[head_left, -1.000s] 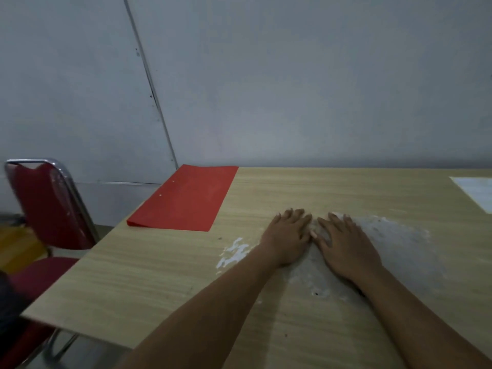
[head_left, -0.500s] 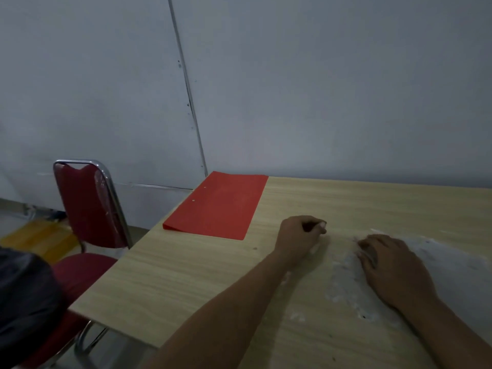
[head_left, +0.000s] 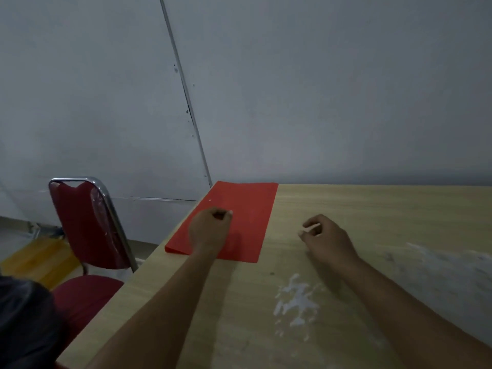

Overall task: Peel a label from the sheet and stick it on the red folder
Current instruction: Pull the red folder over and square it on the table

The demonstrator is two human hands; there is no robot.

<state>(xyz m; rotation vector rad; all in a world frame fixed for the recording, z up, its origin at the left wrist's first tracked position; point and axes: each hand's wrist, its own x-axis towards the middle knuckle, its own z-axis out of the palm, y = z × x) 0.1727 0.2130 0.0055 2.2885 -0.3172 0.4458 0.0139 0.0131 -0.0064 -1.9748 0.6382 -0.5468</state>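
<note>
**Left hand over the red folder, right hand curled on the table**

The red folder (head_left: 241, 214) lies flat at the far left corner of the wooden table (head_left: 372, 209), at about 11 o'clock from the middle of the picture's lower half, its left edge along the table's edge. The left hand (head_left: 209, 230) is over the folder's near left part, fingers curled in with thumb and forefinger tips pressed together; something pale shows at the fingertips (head_left: 229, 213), too small to say whether it is a label or a nail. Whether the hand touches the folder cannot be told.

The right hand (head_left: 326, 239) is at about 3 o'clock from the left one, just beside the folder's right edge but apart from it, over bare wood. Its fingers are loosely curled, thumb close to the forefinger, with a pale bit between them that is too blurred to name.

Toward 5 o'clock from the right hand, white patches (head_left: 296, 299) mark the tabletop, and a larger dull patch (head_left: 439, 270) spreads at the right. A red chair (head_left: 85, 225) with a metal frame stands at 9 o'clock, off the table's left side.
</note>
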